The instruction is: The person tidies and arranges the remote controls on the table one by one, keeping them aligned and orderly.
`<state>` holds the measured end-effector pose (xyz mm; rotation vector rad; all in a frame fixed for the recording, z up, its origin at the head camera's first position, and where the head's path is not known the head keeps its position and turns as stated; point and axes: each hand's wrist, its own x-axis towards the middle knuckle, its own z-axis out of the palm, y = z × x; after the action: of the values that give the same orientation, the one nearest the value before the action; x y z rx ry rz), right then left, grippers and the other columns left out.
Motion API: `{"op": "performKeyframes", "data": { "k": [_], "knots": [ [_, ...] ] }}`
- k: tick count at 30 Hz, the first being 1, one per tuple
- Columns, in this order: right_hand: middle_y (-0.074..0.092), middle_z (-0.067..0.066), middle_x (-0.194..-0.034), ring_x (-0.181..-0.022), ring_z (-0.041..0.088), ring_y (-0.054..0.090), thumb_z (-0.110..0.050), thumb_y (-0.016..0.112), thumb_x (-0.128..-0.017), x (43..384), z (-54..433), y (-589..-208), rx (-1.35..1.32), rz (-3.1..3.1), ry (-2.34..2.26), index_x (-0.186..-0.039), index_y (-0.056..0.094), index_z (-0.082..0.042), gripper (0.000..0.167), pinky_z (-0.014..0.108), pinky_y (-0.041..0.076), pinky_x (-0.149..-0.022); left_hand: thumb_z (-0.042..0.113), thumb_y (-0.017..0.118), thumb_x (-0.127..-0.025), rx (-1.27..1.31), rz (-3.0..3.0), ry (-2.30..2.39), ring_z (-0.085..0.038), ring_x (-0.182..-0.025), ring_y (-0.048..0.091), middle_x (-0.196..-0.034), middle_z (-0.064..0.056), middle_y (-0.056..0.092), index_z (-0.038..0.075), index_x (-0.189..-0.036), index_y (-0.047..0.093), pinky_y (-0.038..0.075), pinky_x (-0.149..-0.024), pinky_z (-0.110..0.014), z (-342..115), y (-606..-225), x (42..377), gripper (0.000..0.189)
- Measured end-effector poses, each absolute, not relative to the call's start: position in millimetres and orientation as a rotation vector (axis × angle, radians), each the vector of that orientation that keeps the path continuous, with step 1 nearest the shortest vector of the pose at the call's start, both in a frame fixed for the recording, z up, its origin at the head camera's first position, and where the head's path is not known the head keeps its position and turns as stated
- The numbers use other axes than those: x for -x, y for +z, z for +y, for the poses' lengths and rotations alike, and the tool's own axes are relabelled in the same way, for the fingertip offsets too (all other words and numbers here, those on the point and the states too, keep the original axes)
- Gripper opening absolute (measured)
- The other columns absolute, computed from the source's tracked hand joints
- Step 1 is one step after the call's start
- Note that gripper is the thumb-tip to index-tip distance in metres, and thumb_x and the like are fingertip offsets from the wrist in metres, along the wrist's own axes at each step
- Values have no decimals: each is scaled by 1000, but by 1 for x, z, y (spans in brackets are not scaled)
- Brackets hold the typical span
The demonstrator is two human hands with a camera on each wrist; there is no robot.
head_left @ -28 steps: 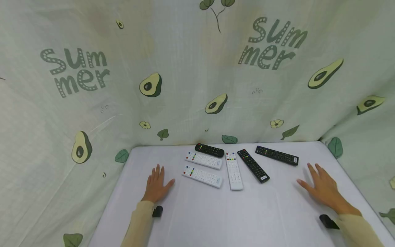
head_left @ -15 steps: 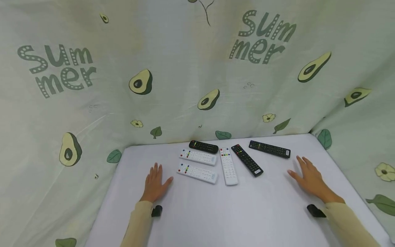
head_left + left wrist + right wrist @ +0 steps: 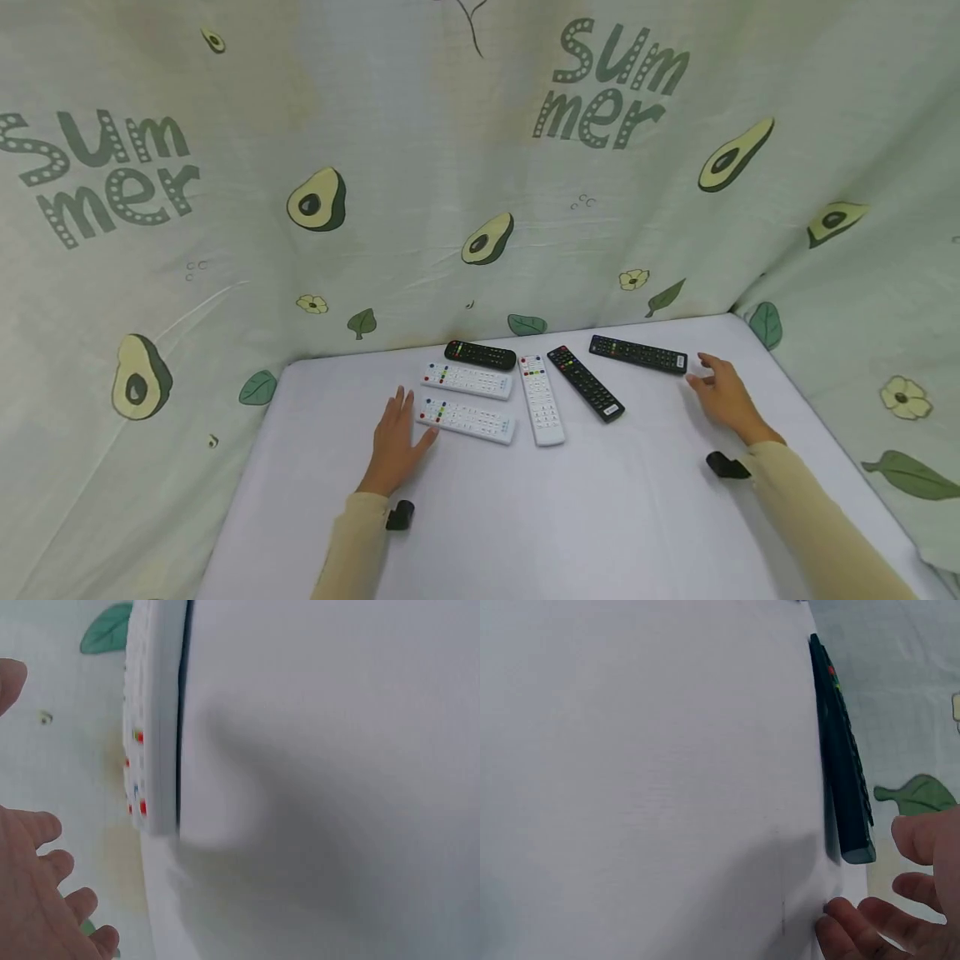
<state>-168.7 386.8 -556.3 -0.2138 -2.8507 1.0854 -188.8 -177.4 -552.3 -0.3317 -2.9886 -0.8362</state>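
My left hand [image 3: 395, 446], fingers straight and spread, is beside the left end of the nearest white remote control [image 3: 465, 420]. In the left wrist view that remote [image 3: 161, 712] shows edge-on, with the hand [image 3: 34, 900] to its left. At the right, my right hand [image 3: 727, 400] has its bent fingers close to the right end of a black remote control [image 3: 638, 354]. The right wrist view shows a gap between the thumb and fingers of this hand [image 3: 915, 930], just past the end of the black remote [image 3: 844, 765]. Neither hand holds anything.
Another white remote [image 3: 468, 380] and a black remote [image 3: 481, 355] lie behind the nearest white one. A lengthwise white remote [image 3: 541, 400] and a slanted black remote [image 3: 586, 383] sit mid-table. A printed cloth [image 3: 420, 275] hangs behind the white table [image 3: 600, 517].
My right hand has moved forward and inward to the right-hand black remote, its fingers bending. My left hand has shifted right, closer to the nearest white remote. The head view has turned slightly.
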Motion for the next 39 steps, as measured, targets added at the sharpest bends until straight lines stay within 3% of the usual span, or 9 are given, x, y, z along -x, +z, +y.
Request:
{"op": "performKeyframes", "data": {
  "k": [6, 12, 16, 20, 28, 39],
  "knots": [
    [45, 45, -141, -122, 60, 56, -15, 47, -111, 187, 394, -554, 241, -2873, 1140, -151, 33, 19, 55, 65, 52, -97, 37, 66, -104, 412, -2976, -874, -50, -158, 18, -174, -24, 17, -8, -162, 30, 20, -126, -69, -151, -549, 184, 82],
    [49, 43, -138, -108, 47, 68, -14, 48, -111, 200, 400, -554, 257, -2902, 1212, -150, 35, 19, 53, 31, 57, -78, 37, 65, -103, 501, -2941, -975, -50, -158, 18, -174, -22, 18, -8, -162, 31, 19, -125, -70, -128, -546, 181, 81],
    [50, 44, -133, -91, 30, 73, -11, 49, -110, 205, 401, -553, 245, -2888, 1244, -148, 38, 19, 51, 19, 55, -69, 38, 65, -103, 548, -2919, -1009, -49, -158, 19, -174, -21, 19, -5, -163, 30, 18, -125, -71, -114, -545, 180, 81],
    [51, 45, -129, -82, 18, 71, -6, 50, -108, 210, 402, -555, 228, -2877, 1268, -146, 41, 20, 47, 18, 56, -66, 37, 66, -103, 590, -2909, -1027, -47, -159, 20, -174, -21, 20, -3, -163, 31, 19, -126, -69, -101, -544, 181, 81],
    [53, 45, -129, -79, 9, 67, -5, 50, -107, 213, 403, -557, 271, -2875, 1317, -141, 48, 19, 42, 16, 55, -66, 40, 64, -103, 646, -2939, -1037, -42, -160, 18, -176, -16, 18, 1, -165, 29, 19, -127, -66, -73, -544, 182, 81],
    [57, 40, -126, -84, 9, 66, -8, 51, -108, 214, 407, -563, 343, -2858, 1394, -142, 50, 16, 42, 16, 56, -70, 42, 61, -105, 730, -2962, -1093, -40, -161, 18, -176, -14, 19, 4, -166, 28, 19, -128, -63, -43, -539, 179, 80]
  ]
}}
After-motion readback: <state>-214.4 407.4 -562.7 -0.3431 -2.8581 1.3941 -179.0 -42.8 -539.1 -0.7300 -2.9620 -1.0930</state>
